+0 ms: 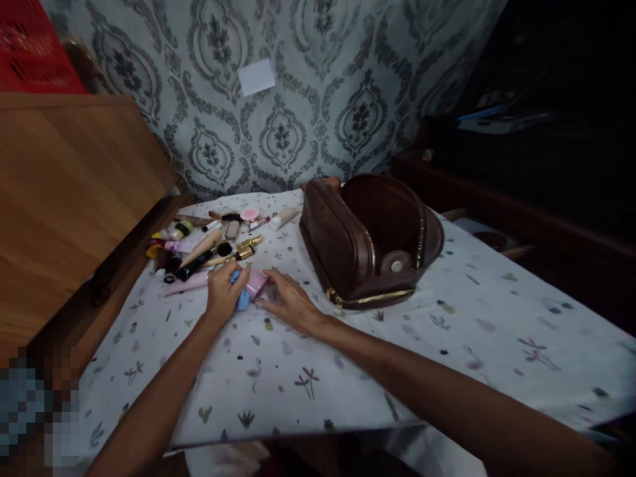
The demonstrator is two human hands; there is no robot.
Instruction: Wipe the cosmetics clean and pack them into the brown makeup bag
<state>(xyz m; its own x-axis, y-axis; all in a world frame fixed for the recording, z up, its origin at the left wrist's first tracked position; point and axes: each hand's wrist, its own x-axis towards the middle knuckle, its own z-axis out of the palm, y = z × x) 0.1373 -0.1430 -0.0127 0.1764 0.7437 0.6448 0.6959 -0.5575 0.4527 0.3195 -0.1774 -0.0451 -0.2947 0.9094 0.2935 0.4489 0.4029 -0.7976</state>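
My left hand (224, 293) is closed around a blue cloth-like piece (243, 300) and a pink cylindrical end (256, 283). A long pink tube (187, 283) lies to the left of that hand; whether it is one piece with the pink end is hidden. From the right, my right hand (291, 303) curves its thumb and fingers about the rim of the pink end, seemingly gripping it. Beyond my right hand stands a brown toiletry bag (338, 245), its zipped top gaping and its flap folded forward.
Makeup items lie at the back left, among them a pink compact (250, 214), gold-cased tubes (246, 248) and a beige tube (285, 218). A patterned cloth (278, 391) covers the table. A wooden cabinet (74, 199) borders the left; patterned wallpaper (283, 132) is behind.
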